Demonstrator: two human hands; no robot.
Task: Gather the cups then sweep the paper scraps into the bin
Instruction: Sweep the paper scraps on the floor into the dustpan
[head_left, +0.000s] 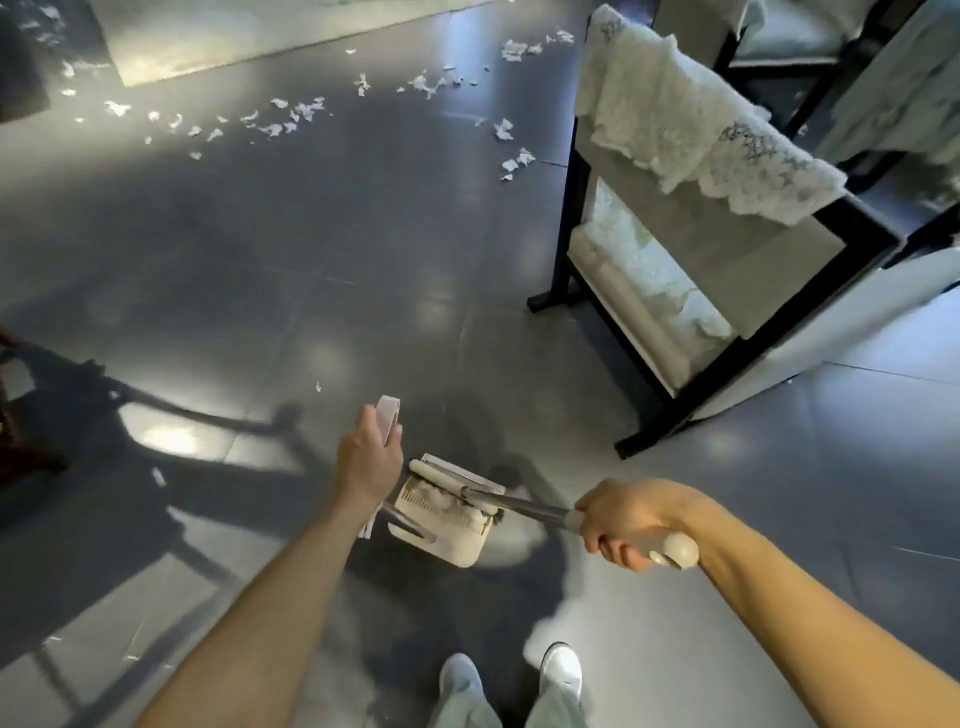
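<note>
Over the floor (311, 260), right grip (618, 525) clasps the cream dustpan (457, 540) (scraps (436, 491) inside), left grip (369, 457) a white handle (388, 415).

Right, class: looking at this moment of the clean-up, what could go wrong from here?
1. The dustpan already holds scraps; carried by its handle in the right hand, it may tip and spill.
2. The left hand grips a white item, so neither hand is free.
3. Floor scraps by the chair legs could be missed.
</note>
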